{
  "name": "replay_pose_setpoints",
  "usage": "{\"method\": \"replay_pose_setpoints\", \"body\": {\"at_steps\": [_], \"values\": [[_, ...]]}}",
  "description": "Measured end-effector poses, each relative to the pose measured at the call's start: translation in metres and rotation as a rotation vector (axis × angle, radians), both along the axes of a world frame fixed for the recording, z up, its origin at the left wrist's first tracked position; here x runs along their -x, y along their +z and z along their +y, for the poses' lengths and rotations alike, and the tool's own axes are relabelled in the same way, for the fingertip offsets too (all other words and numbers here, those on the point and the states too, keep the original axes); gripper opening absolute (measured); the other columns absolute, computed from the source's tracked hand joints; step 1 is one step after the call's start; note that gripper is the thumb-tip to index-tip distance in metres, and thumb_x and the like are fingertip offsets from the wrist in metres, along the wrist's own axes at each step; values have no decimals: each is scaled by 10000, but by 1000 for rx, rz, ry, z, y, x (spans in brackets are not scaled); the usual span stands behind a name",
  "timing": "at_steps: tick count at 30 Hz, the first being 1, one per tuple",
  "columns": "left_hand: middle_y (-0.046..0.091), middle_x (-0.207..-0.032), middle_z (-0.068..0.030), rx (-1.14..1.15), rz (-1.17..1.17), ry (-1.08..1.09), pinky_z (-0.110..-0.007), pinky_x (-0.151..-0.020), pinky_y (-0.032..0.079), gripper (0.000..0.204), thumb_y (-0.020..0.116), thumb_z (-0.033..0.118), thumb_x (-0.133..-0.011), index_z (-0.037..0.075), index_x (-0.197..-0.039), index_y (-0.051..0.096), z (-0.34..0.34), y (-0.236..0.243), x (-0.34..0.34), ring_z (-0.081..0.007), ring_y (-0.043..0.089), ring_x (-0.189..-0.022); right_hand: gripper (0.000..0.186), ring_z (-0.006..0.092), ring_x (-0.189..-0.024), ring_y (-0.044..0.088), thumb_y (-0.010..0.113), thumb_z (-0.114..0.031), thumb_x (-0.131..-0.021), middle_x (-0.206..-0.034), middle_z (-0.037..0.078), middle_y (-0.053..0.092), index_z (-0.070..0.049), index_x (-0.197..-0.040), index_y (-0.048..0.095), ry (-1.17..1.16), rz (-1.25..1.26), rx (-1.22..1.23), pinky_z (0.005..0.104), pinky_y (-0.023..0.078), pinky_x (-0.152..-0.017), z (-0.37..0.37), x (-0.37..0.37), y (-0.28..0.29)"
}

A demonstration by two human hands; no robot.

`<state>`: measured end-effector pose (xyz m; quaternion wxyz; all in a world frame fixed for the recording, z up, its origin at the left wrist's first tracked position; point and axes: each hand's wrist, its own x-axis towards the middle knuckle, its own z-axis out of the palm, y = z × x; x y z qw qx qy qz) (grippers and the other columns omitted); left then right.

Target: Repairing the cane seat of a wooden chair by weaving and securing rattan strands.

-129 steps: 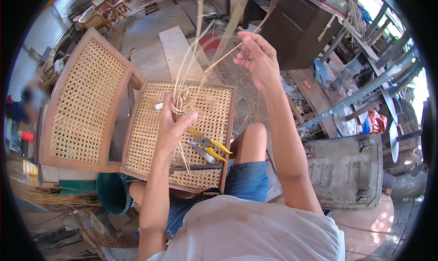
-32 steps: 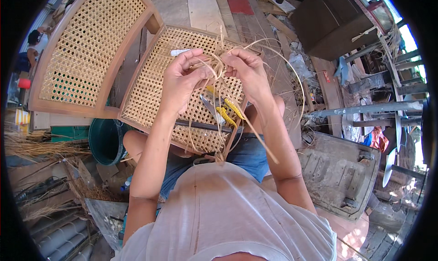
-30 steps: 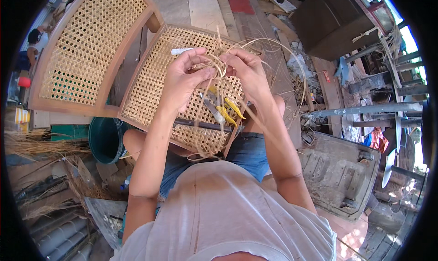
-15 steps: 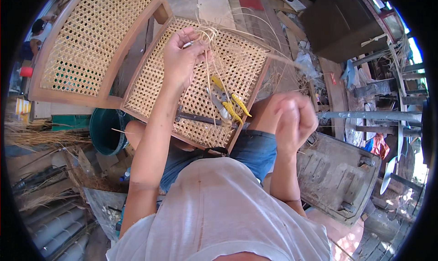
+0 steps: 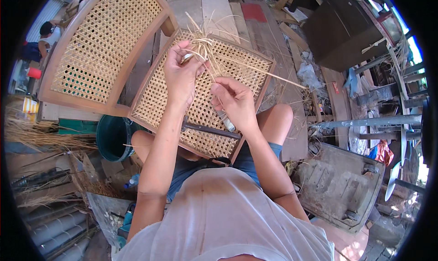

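A chair seat of woven cane (image 5: 164, 85) in a wooden frame lies over my lap, its cane backrest (image 5: 105, 42) at the upper left. My left hand (image 5: 182, 74) is closed on a looped bundle of cane strands (image 5: 200, 44) above the far part of the seat. Close by, my right hand (image 5: 236, 101) pinches a strand that runs down from the bundle. A dark hammer (image 5: 210, 129) rests on the near part of the seat. Beside it, a pale tool end (image 5: 228, 124) shows under my right hand; the yellow-handled tools are hidden.
A dark green bucket (image 5: 114, 140) stands left of my knee, near loose straw-like strands (image 5: 41, 124). At the right lie a grey wheeled board (image 5: 340, 183) and a metal pipe (image 5: 365, 119). A dark box (image 5: 342, 28) stands at the far right. Another person (image 5: 48, 35) is at the far left.
My right hand has come in from the right to the strands by my left hand, now covering the yellow-handled tools. The bundle stays in my left hand. The view has shifted slightly.
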<state>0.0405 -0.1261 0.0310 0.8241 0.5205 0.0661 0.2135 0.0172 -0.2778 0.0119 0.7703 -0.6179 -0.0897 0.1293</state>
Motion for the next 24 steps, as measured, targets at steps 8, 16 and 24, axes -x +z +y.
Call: {"method": "replay_pose_setpoints", "body": {"at_steps": [8, 16, 24], "values": [[619, -1222, -75, 72, -51, 8, -418, -901, 624, 390, 629, -34, -976, 31, -1340, 503, 2, -11, -3, -203, 675, -1069, 89, 269, -753, 689, 723, -55, -894, -862, 131, 715, -25, -977, 736, -298, -622, 524, 372, 553, -698, -12, 7, 3], [646, -1216, -91, 242, -181, 25, -507, -950, 616, 295, 589, -7, -1006, 45, -1292, 534, 21, -21, -17, -211, 668, -1089, 103, 235, -774, 655, 759, -24, -853, -822, 105, 697, -48, -952, 742, -76, -715, 459, 337, 504, -669, -66, 45, 8], [601, -1077, -5, 323, -136, 166, -484, -922, 613, 273, 563, -31, -1003, 79, -1250, 525, 68, -31, -46, -140, 641, -974, 105, 99, -477, 345, 602, -103, -896, -618, -11, 376, -19, -958, 587, -333, -154, -519, 274, 290, -424, -306, 72, -42]]}}
